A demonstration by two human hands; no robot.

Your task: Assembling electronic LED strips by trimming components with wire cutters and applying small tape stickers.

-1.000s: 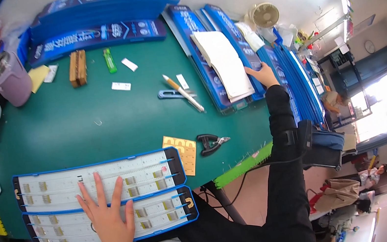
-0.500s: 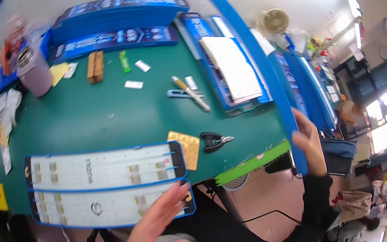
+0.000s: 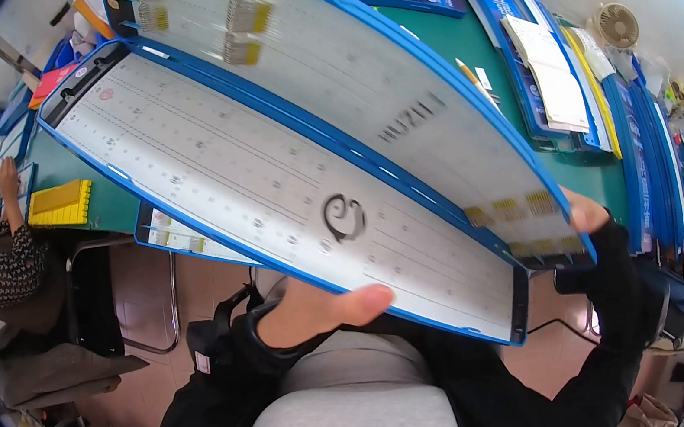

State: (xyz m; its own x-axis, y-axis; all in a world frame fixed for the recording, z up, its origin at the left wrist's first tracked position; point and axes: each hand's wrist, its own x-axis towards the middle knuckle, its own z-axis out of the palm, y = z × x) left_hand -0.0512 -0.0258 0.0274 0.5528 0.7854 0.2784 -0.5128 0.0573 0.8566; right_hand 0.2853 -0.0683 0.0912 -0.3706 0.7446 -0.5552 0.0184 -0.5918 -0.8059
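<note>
A long blue hinged case [image 3: 211, 153] with white inner panels is held spread open, tilted across the middle of the view. Small yellowish clips sit near the ends of its upper panel, and black pieces cap the ends. My left hand [image 3: 320, 308] grips the near rim, thumb over the edge, its other fingers hidden beneath. At the right end my right hand [image 3: 588, 212] is closed around the upper panel's outer edge, partly behind it. Below the held case, part of another open case [image 3: 179, 235] shows at the table's near edge.
A green table [image 3: 445, 42] lies behind. Blue cases and an open white notebook [image 3: 544, 67] are at the right, near a fan [image 3: 617, 24]. A pencil [image 3: 471, 75] lies on the table. At left are a yellow rack [image 3: 61, 205], a metal-framed chair [image 3: 171, 303] and a co-worker [image 3: 5, 270].
The blue case, edge-on at the right in my right hand before, is now open in front of me. My left hand, previously free, has taken hold of it. The view has swung left.
</note>
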